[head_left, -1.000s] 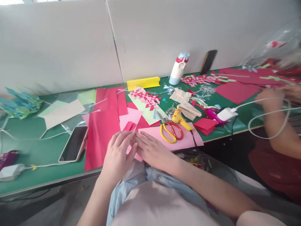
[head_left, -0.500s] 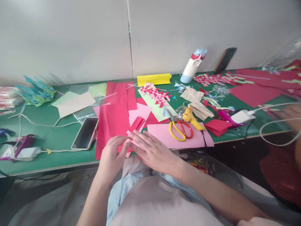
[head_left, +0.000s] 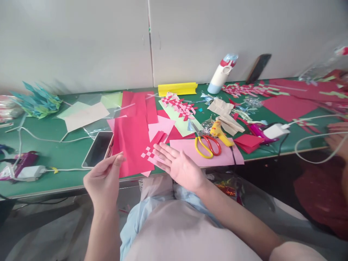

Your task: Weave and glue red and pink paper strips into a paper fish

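Red strips [head_left: 159,137] aslant, toward far right

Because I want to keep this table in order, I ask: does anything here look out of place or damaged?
Mainly the crumpled beige paper behind the yellow glue gun: it is wrinkled, while the pink sheet under the scissors' handles lies flat.

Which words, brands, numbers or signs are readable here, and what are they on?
No readable text anywhere.
Clear plastic, far right: red patch, too blurred to read.
Bottle, glue gun, checkered paper by the right hand: no legible lettering.
Phone lying at left: nothing readable.
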`<action>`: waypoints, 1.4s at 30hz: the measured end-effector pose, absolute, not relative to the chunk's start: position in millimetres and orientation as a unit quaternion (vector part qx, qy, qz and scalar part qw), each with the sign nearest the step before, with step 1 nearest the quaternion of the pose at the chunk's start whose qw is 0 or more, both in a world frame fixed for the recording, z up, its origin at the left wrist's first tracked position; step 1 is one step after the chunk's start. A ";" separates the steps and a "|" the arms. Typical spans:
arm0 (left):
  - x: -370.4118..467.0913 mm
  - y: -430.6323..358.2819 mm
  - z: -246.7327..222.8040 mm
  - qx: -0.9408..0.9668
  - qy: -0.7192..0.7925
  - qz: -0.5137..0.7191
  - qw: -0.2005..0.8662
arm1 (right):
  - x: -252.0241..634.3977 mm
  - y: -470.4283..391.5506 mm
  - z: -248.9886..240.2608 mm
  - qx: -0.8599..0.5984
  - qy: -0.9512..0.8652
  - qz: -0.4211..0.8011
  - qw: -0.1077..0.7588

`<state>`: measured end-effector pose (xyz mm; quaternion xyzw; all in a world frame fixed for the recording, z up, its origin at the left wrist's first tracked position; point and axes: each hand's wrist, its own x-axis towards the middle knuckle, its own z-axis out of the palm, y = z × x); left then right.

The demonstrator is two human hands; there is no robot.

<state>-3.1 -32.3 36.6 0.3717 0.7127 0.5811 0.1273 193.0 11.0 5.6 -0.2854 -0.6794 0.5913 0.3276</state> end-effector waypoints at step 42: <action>8.2 25.0 -39.1 0.717 0.679 0.153 -0.034 | 190.5 23.2 -38.5 -0.460 -0.881 0.068 0.090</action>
